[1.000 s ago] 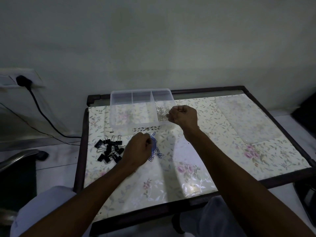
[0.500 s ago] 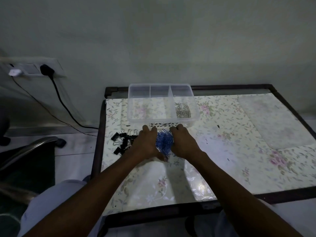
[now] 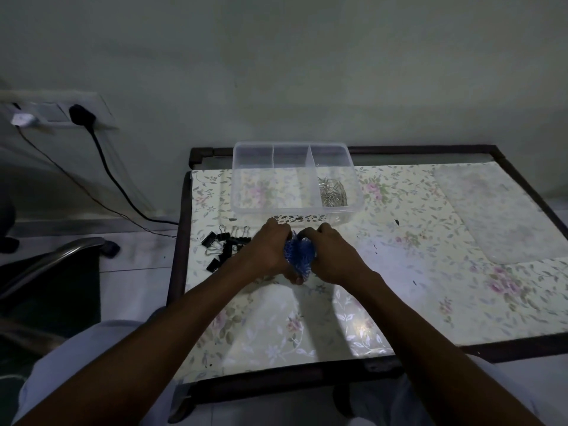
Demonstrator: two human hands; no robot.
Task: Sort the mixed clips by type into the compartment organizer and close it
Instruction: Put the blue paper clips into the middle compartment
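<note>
A clear plastic organizer (image 3: 236,179) with three compartments stands open at the table's far edge. Its right compartment holds silver paper clips (image 3: 332,192); the other two look empty. Just in front of it, a heap of blue paper clips (image 3: 299,252) is cupped between my left hand (image 3: 267,252) and my right hand (image 3: 332,256), fingers curled round the heap from both sides. Several black binder clips (image 3: 222,247) lie on the table left of my left hand.
The clear lid (image 3: 498,210) lies flat at the table's far right. The table has a dark raised frame (image 3: 179,241) and a floral cover. A chair arm (image 3: 52,262) and wall cables (image 3: 116,182) are off to the left.
My right hand came back from the organizer and joined my left hand; both have pushed the scattered blue clips into a tight heap. The camera view shifted left.
</note>
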